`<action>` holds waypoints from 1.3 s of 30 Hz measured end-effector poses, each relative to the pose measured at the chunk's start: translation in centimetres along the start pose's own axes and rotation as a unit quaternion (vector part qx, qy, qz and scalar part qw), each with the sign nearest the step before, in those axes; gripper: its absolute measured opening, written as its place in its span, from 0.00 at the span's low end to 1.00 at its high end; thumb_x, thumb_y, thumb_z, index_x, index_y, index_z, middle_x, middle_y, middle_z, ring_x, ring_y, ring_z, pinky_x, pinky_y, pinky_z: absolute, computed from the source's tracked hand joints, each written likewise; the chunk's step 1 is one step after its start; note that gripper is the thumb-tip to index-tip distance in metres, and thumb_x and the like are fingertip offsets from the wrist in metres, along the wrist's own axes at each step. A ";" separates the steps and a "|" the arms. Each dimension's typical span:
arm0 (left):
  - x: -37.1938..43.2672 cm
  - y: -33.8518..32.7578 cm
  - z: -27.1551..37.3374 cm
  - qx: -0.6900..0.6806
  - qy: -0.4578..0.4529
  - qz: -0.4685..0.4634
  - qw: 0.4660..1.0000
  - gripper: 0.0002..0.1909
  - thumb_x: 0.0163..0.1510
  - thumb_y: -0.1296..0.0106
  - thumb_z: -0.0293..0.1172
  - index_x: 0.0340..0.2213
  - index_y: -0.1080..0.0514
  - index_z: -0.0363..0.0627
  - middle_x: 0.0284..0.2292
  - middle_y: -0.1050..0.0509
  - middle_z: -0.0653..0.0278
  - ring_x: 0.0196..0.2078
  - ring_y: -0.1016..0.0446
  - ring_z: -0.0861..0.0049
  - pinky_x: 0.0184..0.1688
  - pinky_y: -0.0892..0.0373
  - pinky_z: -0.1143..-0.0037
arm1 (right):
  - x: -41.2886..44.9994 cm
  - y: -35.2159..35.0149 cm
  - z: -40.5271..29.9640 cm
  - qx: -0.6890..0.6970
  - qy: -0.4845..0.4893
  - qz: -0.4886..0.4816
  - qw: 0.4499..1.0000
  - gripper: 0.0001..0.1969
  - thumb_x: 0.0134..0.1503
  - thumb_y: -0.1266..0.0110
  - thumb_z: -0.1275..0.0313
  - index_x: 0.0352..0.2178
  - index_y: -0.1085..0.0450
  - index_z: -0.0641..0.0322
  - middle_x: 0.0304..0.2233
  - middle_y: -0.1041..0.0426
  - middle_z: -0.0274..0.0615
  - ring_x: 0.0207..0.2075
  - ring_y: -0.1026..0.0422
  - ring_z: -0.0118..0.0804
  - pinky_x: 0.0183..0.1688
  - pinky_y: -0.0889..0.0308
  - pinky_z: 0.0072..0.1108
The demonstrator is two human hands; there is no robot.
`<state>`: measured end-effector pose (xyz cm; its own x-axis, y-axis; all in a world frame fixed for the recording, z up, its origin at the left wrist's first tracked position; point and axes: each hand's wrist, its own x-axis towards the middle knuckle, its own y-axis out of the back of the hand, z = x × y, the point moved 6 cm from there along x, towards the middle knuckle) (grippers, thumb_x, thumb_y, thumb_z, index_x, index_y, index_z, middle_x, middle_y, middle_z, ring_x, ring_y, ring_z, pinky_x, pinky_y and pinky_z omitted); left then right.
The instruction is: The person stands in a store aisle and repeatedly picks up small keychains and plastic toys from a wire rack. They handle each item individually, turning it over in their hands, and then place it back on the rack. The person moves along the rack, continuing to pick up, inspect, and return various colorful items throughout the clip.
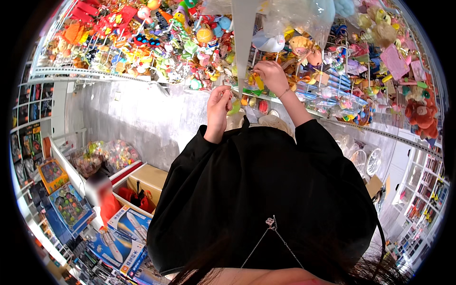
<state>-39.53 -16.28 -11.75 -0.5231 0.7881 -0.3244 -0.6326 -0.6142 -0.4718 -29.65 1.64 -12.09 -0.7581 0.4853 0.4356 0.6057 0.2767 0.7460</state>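
My left hand (pixel 219 107) is raised in front of my body, its thumb and fingertips pinched together. A small thin dark piece shows just above these fingers, too small to identify. Beside the hand is a yellow-green translucent item (pixel 234 107); whether it hangs from my fingers is unclear. My right hand (pixel 273 76) reaches to the display rack, right of a white upright panel (pixel 244 42). Its fingers are bent close to a yellow hanging trinket (pixel 258 82), and their grip is partly hidden. Around it hang a whale-shaped plush (pixel 268 42) and an orange-brown plush (pixel 301 45).
Colourful trinkets (pixel 142 41) crowd the rack at the left. Blue-edged packets (pixel 329 87) hang at the right. Bags of small toys (pixel 121 155), an open cardboard box (pixel 151 176) and rocket toy boxes (pixel 114 245) stand at lower left, near a person in red (pixel 108 206).
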 end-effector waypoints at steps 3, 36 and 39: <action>0.7 -1.0 -0.3 0.046 0.013 -0.028 0.998 0.08 0.56 0.59 0.25 0.37 0.33 0.39 0.20 0.40 0.74 0.18 0.45 0.88 0.21 0.48 0.85 | -0.5 2.2 -1.8 0.070 -0.064 -0.025 0.995 0.07 0.49 0.49 0.69 0.29 0.30 0.59 0.28 0.29 0.45 0.30 0.29 0.44 0.35 0.35 0.28; -1.0 -2.5 -0.3 -0.054 0.257 -0.179 0.948 0.08 0.54 0.62 0.24 0.35 0.35 0.38 0.18 0.46 0.76 0.16 0.52 0.91 0.18 0.53 0.86 | 3.0 -2.7 7.2 -0.092 -0.068 -0.064 0.991 0.12 0.50 0.56 0.72 0.35 0.33 0.67 0.35 0.30 0.53 0.38 0.31 0.49 0.42 0.36 0.31; -1.1 -2.4 0.1 -0.037 0.236 -0.165 0.957 0.08 0.55 0.62 0.25 0.36 0.34 0.39 0.18 0.47 0.77 0.16 0.52 0.91 0.18 0.53 0.86 | 4.3 -5.1 8.5 -0.162 -0.125 -0.086 0.975 0.12 0.48 0.54 0.69 0.36 0.33 0.60 0.35 0.30 0.50 0.36 0.31 0.51 0.40 0.35 0.34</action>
<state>-37.51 -15.70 -10.16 0.0252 0.8797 -0.4749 -0.6680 -0.3386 -0.6627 -33.92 9.37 -18.29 -0.7348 0.6531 0.1832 0.3359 0.1157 0.9348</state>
